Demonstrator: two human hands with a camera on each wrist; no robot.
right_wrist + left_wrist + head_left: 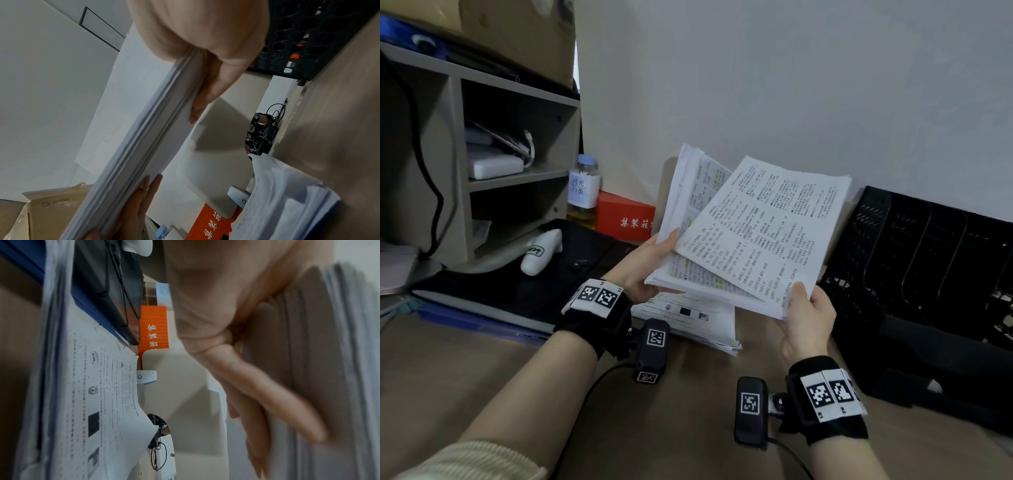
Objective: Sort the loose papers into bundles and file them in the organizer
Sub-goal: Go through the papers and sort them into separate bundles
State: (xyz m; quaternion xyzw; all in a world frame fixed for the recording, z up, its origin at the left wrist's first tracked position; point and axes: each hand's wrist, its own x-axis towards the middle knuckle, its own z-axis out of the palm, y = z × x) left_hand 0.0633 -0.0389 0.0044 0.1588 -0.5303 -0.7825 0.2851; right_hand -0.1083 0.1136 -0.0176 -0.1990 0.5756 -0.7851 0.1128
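The desk [482, 377] is the biggest thing before me, bare brown toward its near edge, crowded at the back. On my left stands one wooden shelf unit [453, 154] with a cardboard box [524, 31] on top. On my right, against the wall, sits the black mesh organizer [914, 246]; I count at least three curved dividers, its slots dark, and open desk lies between it and my right wrist.

Two bundles of printed sheets are in the air between the shelf and the organizer. My left hand [643, 270] holds the thicker bundle [688, 212], thumb curled over its face, the other fingers [257, 410] stretched flat along its underside. My right hand [803, 318] pinches the lower corner of the thinner bundle [763, 233], thumb on top, fingers [207, 91] beneath. This bundle lies across the left one, fanned to the right, their lower edges overlapping.

One more stack of papers [695, 322] lies flat on the desk just under the held ones, its edges ragged.

Behind it I see one red box [625, 216] with white characters, one labelled bottle [583, 188] just left of it, and one white device [541, 251] lying on a black mat.
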